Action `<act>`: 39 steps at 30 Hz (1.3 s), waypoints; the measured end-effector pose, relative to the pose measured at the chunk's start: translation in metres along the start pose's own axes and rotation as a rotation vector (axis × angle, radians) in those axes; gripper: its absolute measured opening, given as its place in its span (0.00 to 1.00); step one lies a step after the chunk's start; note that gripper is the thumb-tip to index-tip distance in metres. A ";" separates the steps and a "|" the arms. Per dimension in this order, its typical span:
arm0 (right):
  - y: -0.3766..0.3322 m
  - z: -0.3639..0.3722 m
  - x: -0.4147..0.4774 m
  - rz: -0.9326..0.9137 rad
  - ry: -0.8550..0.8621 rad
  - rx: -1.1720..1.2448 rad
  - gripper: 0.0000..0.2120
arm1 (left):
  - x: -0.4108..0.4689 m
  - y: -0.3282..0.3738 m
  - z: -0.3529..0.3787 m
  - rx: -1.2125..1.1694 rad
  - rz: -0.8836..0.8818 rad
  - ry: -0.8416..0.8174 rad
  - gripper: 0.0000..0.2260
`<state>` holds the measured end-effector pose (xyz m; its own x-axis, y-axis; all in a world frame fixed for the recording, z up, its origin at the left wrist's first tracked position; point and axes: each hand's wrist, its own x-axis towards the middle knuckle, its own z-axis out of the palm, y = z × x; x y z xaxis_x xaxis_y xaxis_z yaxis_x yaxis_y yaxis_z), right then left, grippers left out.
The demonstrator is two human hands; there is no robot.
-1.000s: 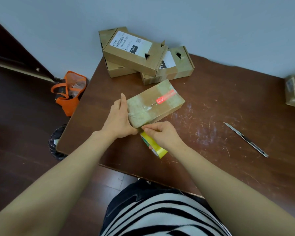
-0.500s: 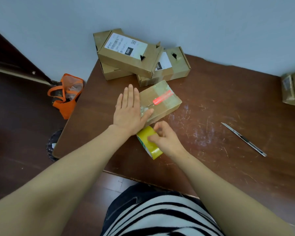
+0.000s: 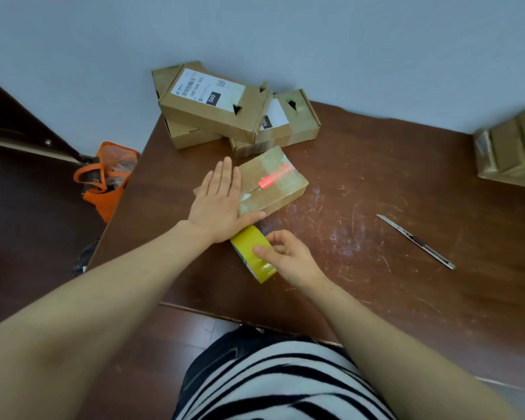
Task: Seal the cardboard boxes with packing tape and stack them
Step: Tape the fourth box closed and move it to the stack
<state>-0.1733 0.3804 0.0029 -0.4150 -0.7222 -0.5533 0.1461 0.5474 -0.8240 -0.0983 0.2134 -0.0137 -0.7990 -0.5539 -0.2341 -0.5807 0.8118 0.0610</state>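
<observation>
Scratched brown wooden table (image 3: 376, 165): your flat left hand (image 3: 217, 204) presses one taped brown cardboard box (image 3: 282, 186); your right hand (image 3: 288, 257) grips one yellow roll of packing tape (image 3: 249, 247) beside it; three cardboard boxes (image 3: 194, 116) piled behind

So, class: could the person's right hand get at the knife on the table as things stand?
Probably yes: only bare table lies between the right hand and the knife, though that hand holds the tape roll.

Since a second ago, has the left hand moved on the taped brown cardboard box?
Yes. The left hand moved from the box's near corner toward the stacked boxes.
</observation>
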 end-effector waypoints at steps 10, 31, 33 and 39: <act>-0.002 0.011 -0.011 -0.013 -0.191 0.056 0.05 | -0.002 -0.009 -0.004 0.121 0.261 -0.075 0.49; 0.091 -0.237 -0.013 0.174 0.623 -0.943 0.17 | -0.062 0.067 0.004 -1.594 -1.106 0.163 0.22; 0.088 -0.240 -0.010 0.182 0.557 -0.965 0.17 | -0.058 0.069 0.001 -1.608 -1.114 0.181 0.23; 0.036 -0.202 0.002 0.004 0.447 -0.605 0.11 | -0.056 0.072 -0.003 -1.530 -1.170 0.232 0.29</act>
<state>-0.3497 0.4844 -0.0034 -0.7594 -0.5496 -0.3482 -0.3169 0.7798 -0.5399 -0.0956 0.3021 0.0064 0.0972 -0.7307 -0.6757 -0.2788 -0.6717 0.6863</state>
